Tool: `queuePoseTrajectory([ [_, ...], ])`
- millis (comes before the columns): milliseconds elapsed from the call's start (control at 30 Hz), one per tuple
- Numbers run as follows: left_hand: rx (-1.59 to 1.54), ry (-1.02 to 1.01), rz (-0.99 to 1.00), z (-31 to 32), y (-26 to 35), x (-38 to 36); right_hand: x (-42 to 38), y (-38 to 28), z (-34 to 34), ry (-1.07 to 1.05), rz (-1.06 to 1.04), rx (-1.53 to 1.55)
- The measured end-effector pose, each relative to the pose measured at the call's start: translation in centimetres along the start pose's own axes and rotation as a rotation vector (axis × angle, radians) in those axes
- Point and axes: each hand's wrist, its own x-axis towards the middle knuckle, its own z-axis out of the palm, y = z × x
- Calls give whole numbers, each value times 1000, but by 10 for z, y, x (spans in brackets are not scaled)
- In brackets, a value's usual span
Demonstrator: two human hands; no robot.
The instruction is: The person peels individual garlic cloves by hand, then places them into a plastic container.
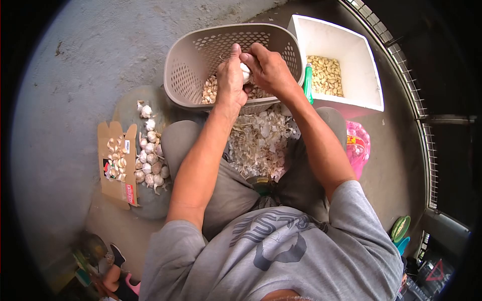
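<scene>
Both hands meet over a beige perforated plastic basket [176,65], with a white garlic bulb [245,73] between them. My left hand [230,80] is closed around the bulb from the left, thumb pointing up. From the right, my right hand [271,71] grips the same bulb with bent fingers. Part of the bulb is hidden behind the fingers. Below the hands, loose garlic cloves [209,90] lie in the basket. A green-handled tool [308,84] stands against the basket's right rim; its working end cannot be made out.
A white foam box [359,65] at right holds peeled cloves [325,75]. Garlic skins [258,143] are heaped between my legs. At left lie several whole bulbs [149,155] beside a cardboard box [108,188] with cloves. A pink bag [357,150] sits right; another person's leg [113,276] shows lower left.
</scene>
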Motion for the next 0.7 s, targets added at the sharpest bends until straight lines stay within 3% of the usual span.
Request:
queuePoseTrajectory([
  [167, 21, -16, 194, -6, -15, 15, 6, 10, 9, 86, 11, 228],
  [400, -51, -1, 301, 2, -29, 19, 12, 26, 17, 165, 80, 203],
  [533, -18, -50, 227, 6, -9, 11, 10, 33, 5, -91, 500, 931],
  [633, 4, -95, 200, 1, -1, 13, 7, 25, 1, -67, 470, 1069],
  [700, 63, -120, 212, -8, -3, 22, 9, 26, -2, -114, 308, 857],
])
